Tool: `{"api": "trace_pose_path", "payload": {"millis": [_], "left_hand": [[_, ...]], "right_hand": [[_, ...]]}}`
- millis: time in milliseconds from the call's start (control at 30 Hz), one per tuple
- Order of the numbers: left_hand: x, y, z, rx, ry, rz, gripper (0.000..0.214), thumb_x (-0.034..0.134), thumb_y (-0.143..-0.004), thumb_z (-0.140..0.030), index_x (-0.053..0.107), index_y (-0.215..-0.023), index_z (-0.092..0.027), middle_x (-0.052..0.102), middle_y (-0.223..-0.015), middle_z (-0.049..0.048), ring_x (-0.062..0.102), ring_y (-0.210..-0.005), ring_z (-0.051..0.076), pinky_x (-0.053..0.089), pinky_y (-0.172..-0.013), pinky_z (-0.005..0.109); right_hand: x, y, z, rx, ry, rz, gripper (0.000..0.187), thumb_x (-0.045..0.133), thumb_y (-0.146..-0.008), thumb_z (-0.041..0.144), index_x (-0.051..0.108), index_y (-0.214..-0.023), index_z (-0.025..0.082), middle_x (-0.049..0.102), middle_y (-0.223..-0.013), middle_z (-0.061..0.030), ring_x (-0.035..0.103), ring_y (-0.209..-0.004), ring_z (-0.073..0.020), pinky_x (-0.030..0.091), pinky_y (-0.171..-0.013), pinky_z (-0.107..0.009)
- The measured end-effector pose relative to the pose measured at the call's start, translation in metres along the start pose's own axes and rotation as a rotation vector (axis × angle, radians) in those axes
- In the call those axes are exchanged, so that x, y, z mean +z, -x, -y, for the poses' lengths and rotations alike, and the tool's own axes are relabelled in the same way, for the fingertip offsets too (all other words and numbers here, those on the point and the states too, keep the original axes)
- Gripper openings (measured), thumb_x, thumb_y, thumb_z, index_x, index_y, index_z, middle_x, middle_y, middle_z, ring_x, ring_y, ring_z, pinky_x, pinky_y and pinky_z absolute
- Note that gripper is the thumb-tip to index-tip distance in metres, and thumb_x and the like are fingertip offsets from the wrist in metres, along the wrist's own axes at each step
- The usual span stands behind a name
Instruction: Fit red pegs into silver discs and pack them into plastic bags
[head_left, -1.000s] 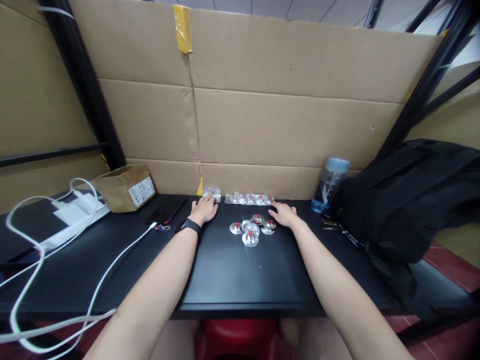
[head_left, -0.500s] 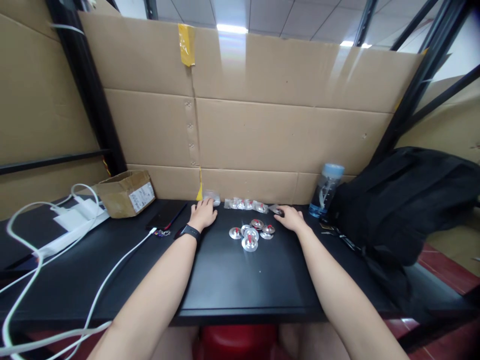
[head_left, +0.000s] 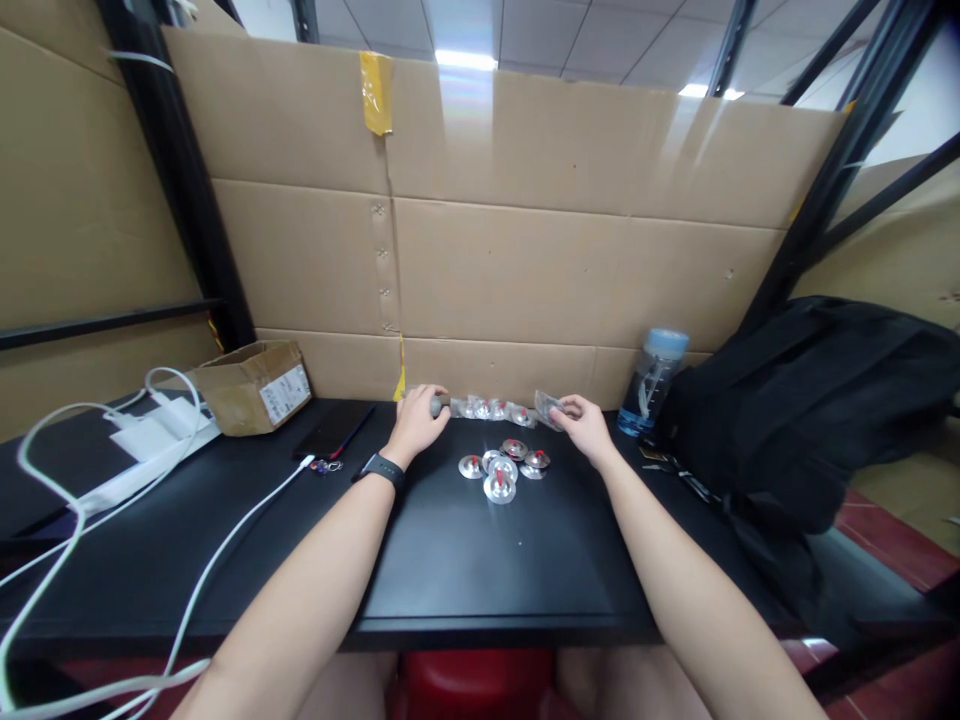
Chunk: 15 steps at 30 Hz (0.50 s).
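My left hand (head_left: 421, 420) is closed at the back of the black table, its fingers curled round a small plastic packet (head_left: 436, 406) that is mostly hidden. On the other side my right hand (head_left: 586, 428) pinches a clear plastic packet (head_left: 547, 405), raised slightly off the tabletop; its contents are hard to make out. Between the hands, a row of clear packets (head_left: 491, 408) holding silver discs with red bits lies along the cardboard wall. Nearer to me is a loose cluster of silver finger cymbals (head_left: 499, 486) with red loops, several of them overlapping, touched by neither hand.
A dark phone (head_left: 332, 430) with a white cable and a small cardboard box (head_left: 255, 390) are at left, beside a white power strip (head_left: 150, 455). To the right stand a blue-lidded bottle (head_left: 652, 385) and a black backpack (head_left: 810, 400). A cardboard wall (head_left: 487, 270) closes the back.
My right hand has lifted its packet, which now stands more upright. My left hand has shifted slightly right and back, its fingers now curled round a packet instead of resting by it.
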<state>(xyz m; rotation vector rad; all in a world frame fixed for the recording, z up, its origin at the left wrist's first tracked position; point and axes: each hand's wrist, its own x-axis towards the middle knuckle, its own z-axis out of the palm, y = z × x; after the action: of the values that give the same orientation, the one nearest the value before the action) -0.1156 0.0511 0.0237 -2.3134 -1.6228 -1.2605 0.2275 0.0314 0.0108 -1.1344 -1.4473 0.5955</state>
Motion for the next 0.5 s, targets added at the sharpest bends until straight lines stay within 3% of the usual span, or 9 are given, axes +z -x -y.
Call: {"api": "trace_pose_path", "payload": {"millis": [100,233,400,500], "left_hand": [[-0.004,0.001,-0.021,0.061,0.237,0.014,0.025,0.059,-0.092,-0.036,0.064,-0.111,-0.021,0.071,-0.111,0.0071,0.065,-0.109,0.025,0.047,-0.099,0.038],[0.004,0.011,-0.051,0.076,0.521,0.260,0.037,0.060,-0.093,-0.044,0.060,-0.121,-0.021,0.074,-0.108,0.0066,0.069,-0.103,0.022,0.052,-0.092,0.034],[0.024,0.028,-0.074,0.157,0.479,0.350,0.062,0.068,-0.085,-0.031,0.046,-0.142,-0.021,0.074,-0.109,0.0092,0.071,-0.100,0.025,0.052,-0.092,0.037],[0.028,0.032,-0.078,0.186,0.471,0.374,0.064,0.066,-0.085,-0.027,0.043,-0.145,-0.021,0.075,-0.102,0.0079,0.072,-0.095,0.025,0.053,-0.088,0.036]], "right_hand": [[0.026,0.012,0.025,-0.002,-0.148,0.107,0.040,0.081,-0.070,0.051,0.065,-0.088,0.019,0.076,-0.082,-0.0076,0.071,-0.073,-0.0231,0.056,-0.069,-0.034],[0.051,0.025,0.043,-0.010,-0.240,0.187,0.040,0.087,-0.064,0.050,0.067,-0.079,0.019,0.077,-0.088,-0.0091,0.073,-0.083,-0.0252,0.057,-0.081,-0.038],[0.054,0.030,0.044,0.049,-0.263,0.169,0.041,0.086,-0.064,0.053,0.072,-0.079,0.018,0.078,-0.089,-0.0094,0.071,-0.081,-0.0244,0.055,-0.075,-0.035],[0.051,0.029,0.045,0.083,-0.276,0.133,0.041,0.086,-0.065,0.054,0.073,-0.078,0.017,0.077,-0.084,-0.0081,0.068,-0.074,-0.0212,0.053,-0.068,-0.032]]}}
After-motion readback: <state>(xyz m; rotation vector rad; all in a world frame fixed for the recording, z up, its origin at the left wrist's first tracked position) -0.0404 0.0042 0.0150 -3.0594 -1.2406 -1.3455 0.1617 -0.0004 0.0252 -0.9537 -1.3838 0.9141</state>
